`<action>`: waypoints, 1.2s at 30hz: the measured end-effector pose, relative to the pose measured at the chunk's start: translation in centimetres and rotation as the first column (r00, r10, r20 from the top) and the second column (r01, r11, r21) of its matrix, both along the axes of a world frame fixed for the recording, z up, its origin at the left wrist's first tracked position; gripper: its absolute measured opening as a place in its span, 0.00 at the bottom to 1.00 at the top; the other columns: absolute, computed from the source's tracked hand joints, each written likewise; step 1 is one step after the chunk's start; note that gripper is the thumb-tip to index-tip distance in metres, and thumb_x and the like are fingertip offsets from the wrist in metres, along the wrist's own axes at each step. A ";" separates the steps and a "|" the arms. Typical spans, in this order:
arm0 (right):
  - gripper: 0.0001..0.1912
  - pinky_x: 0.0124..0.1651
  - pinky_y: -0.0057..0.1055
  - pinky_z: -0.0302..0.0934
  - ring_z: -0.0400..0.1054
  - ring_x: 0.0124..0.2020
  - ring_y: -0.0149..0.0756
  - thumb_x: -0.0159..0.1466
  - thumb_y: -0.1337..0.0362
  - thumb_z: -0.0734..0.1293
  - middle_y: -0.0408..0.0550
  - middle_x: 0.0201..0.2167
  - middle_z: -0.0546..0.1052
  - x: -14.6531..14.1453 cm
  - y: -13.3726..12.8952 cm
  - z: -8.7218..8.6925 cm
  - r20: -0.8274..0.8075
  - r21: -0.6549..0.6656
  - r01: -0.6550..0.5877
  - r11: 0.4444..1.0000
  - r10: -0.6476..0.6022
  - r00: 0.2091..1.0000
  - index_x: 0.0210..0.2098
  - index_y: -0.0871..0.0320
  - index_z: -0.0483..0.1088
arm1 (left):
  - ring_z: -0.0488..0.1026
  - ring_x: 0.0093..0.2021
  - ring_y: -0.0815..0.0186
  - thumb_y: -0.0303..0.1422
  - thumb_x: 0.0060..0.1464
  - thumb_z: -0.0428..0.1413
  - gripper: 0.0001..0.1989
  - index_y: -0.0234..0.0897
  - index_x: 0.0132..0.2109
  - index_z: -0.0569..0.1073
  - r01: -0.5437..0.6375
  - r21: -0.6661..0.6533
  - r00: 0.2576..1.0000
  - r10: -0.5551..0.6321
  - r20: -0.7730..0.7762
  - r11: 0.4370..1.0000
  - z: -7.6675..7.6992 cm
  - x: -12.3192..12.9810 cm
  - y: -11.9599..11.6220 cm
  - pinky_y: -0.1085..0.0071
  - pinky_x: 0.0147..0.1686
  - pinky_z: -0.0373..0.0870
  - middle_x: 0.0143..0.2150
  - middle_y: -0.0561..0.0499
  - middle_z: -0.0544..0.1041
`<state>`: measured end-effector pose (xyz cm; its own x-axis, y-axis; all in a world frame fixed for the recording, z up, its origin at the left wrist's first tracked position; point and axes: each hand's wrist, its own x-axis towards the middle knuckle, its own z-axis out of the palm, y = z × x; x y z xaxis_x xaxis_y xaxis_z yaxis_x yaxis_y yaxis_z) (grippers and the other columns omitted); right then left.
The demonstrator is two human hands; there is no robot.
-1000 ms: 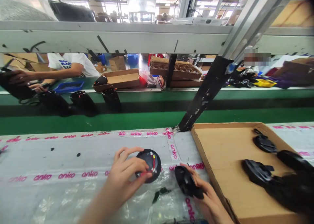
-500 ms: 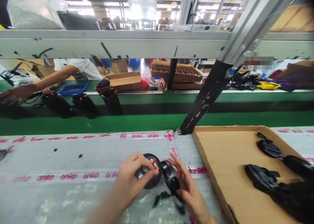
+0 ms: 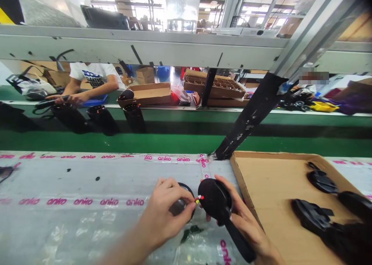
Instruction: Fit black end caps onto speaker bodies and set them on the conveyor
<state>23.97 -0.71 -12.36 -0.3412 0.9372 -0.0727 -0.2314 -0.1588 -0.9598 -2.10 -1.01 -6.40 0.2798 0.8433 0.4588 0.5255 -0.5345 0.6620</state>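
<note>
Between its thumb and fingers, my left hand [image 3: 167,209] pinches small red, white and yellow wire ends [image 3: 198,198]. My right hand [image 3: 242,214] is wrapped round a black part [image 3: 215,199] with a round head and a handle slanting down to the right. The wire ends are right at the left edge of that round head. Behind my left fingers a dark round piece [image 3: 188,191] rests on the work surface, partly hidden.
A cardboard tray [image 3: 270,203] with several black parts [image 3: 321,179] stands at the right. Across the green belt [image 3: 174,139] are black cylinders [image 3: 134,117] and a person's hands [image 3: 74,98]. A black-wrapped post [image 3: 250,114] slants behind the tray.
My right hand has turned the black part, so its smooth round face and handle now show. Both hands have shifted slightly right. The person across has drawn both hands together.
</note>
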 end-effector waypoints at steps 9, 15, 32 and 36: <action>0.36 0.81 0.57 0.46 0.53 0.80 0.55 0.72 0.52 0.73 0.47 0.79 0.62 -0.1 -1.1 1.4 0.192 0.229 -0.012 0.973 -0.033 0.981 0.76 0.39 0.61 | 0.75 0.34 0.65 0.22 0.59 0.64 0.08 0.41 0.39 0.79 0.002 0.056 1.000 -0.001 -0.015 0.998 0.0 0.5 0.2 0.64 0.41 0.63 0.32 0.57 0.82; 0.35 0.81 0.61 0.44 0.47 0.82 0.56 0.74 0.62 0.70 0.43 0.82 0.56 -0.8 -2.5 1.1 0.346 0.404 -0.012 0.915 -0.141 0.928 0.76 0.37 0.60 | 0.76 0.34 0.65 0.24 0.61 0.65 0.06 0.40 0.40 0.79 -0.017 0.089 1.000 0.017 0.009 0.996 -0.3 0.6 -0.1 0.63 0.41 0.62 0.32 0.56 0.83; 0.41 0.73 0.52 0.65 0.64 0.74 0.55 0.67 0.68 0.73 0.49 0.76 0.67 -0.5 -0.4 2.8 0.482 0.322 -0.186 0.928 0.008 0.876 0.75 0.39 0.62 | 0.79 0.40 0.62 0.24 0.63 0.66 0.08 0.42 0.44 0.78 -0.023 0.032 0.996 0.021 0.083 0.999 -1.2 0.0 -0.4 0.61 0.48 0.67 0.38 0.54 0.84; 0.44 0.62 0.46 0.75 0.76 0.62 0.57 0.62 0.59 0.81 0.51 0.70 0.73 -1.6 -0.7 3.1 0.483 0.443 -0.142 0.885 -0.102 0.870 0.73 0.40 0.66 | 0.77 0.60 0.55 0.26 0.65 0.63 0.07 0.43 0.47 0.78 0.040 -0.067 0.992 -0.031 0.125 0.997 -2.1 -1.4 -1.0 0.58 0.60 0.72 0.61 0.44 0.79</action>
<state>22.41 -1.41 -9.22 -0.3957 0.8974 0.1949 0.2749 0.3183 -0.9073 -3.51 -2.03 -8.53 0.2548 0.8649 0.4324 0.4191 -0.5017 0.7567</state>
